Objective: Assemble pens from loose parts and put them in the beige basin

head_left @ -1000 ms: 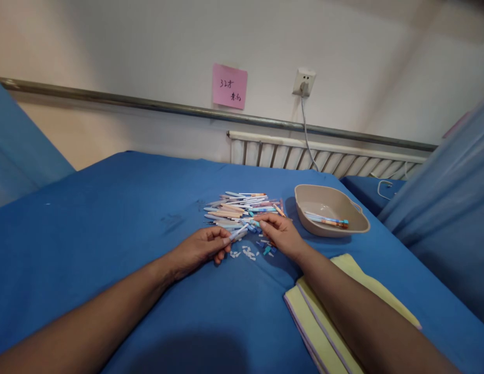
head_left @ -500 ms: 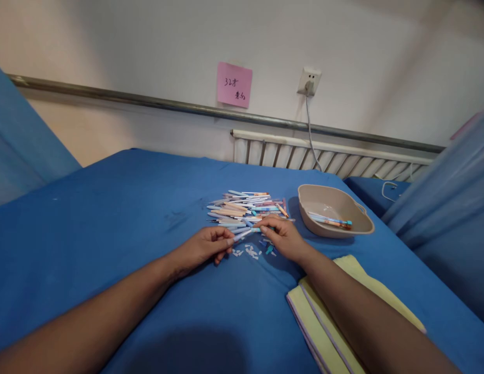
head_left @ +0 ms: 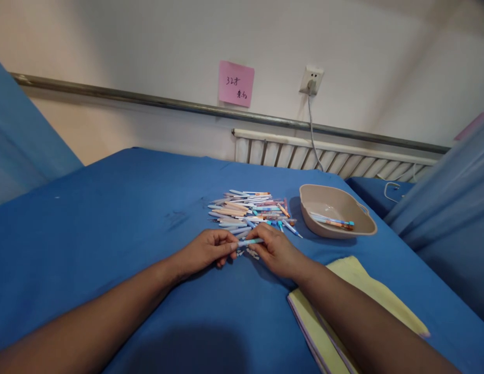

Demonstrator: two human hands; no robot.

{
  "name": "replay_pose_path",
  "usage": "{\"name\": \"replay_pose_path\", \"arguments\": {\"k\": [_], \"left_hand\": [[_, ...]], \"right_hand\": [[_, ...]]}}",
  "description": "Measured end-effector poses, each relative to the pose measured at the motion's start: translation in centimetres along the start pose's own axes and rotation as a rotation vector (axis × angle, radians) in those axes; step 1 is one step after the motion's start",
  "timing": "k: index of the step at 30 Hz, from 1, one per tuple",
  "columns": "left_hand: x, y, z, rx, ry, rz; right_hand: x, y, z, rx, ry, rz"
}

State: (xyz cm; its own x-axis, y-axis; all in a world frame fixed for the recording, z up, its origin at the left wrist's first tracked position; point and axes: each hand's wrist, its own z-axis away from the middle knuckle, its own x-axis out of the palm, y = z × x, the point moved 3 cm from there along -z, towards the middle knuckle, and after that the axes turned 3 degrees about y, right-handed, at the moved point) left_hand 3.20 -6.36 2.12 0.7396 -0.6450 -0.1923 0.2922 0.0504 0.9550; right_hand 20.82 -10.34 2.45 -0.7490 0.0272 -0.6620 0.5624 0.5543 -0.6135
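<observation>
A pale blue-green pen (head_left: 250, 242) lies level between my two hands, in front of a pile of pen parts. My left hand (head_left: 211, 248) is closed, pinching its left end between thumb and fingers. At its other end my right hand (head_left: 278, 250) is closed as well, with the fingertips over the barrel. Behind them, the pile of pen parts (head_left: 234, 208) holds white, peach, light blue and orange pieces. Small white pieces (head_left: 252, 253) lie just below the pen, partly hidden by my right hand.
On the right stands a beige plastic basin (head_left: 335, 208) with a few assembled pens (head_left: 331, 221) inside. A folded yellow cloth (head_left: 362, 280) lies under my right forearm. Blue fabric (head_left: 148, 197) covers the table. A radiator (head_left: 280, 150) and a metal rail (head_left: 179, 106) run along the wall behind.
Both hands have come closer together, the right one moving left and slightly down. The piece between them now lies nearly level. My right hand covers more of the small white pieces.
</observation>
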Motion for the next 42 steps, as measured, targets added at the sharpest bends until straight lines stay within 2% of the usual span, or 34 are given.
{"name": "replay_pose_path", "arguments": {"k": [7, 10, 12, 14, 18, 23, 27, 29, 32, 36, 39, 42], "left_hand": [[0.1, 0.6, 0.2, 0.135, 0.125, -0.020], [0.1, 0.4, 0.1, 0.064, 0.141, 0.051], [0.1, 0.1, 0.0, -0.024, 0.131, 0.031], [-0.1, -0.1, 0.0, -0.043, 0.142, 0.000], [-0.4, 0.2, 0.0, 0.104, 0.211, 0.111], [-0.1, -0.5, -0.2, -0.049, 0.121, 0.093], [-0.4, -0.1, -0.2, 0.110, 0.190, 0.119], [-0.4, -0.2, -0.2, 0.099, 0.166, 0.138], [-0.2, -0.6, -0.2, -0.015, 0.090, 0.056], [-0.3, 0.0, -0.1, 0.078, 0.110, -0.016], [-0.1, 0.4, 0.1, 0.153, 0.052, -0.093], [0.2, 0.3, 0.2, 0.162, -0.034, -0.134]], "right_hand": [[0.3, -0.1, 0.0, -0.003, 0.006, 0.028], [0.1, 0.0, 0.1, 0.000, 0.059, 0.040], [0.1, 0.1, 0.1, -0.004, 0.070, 0.054], [0.1, 0.1, 0.2, -0.007, 0.065, 0.079], [0.2, 0.2, 0.3, 0.002, 0.058, 0.097], [0.2, 0.2, 0.3, -0.013, 0.046, 0.109], [0.1, 0.0, 0.3, -0.013, 0.030, 0.118], [0.0, -0.1, 0.2, -0.010, 0.031, 0.116], [0.0, -0.2, 0.2, -0.024, 0.019, 0.113], [-0.1, -0.4, 0.3, -0.039, 0.007, 0.089], [0.2, -0.3, 0.2, 0.000, 0.068, -0.039], [0.6, 0.3, 0.2, 0.115, 0.179, -0.331]]}}
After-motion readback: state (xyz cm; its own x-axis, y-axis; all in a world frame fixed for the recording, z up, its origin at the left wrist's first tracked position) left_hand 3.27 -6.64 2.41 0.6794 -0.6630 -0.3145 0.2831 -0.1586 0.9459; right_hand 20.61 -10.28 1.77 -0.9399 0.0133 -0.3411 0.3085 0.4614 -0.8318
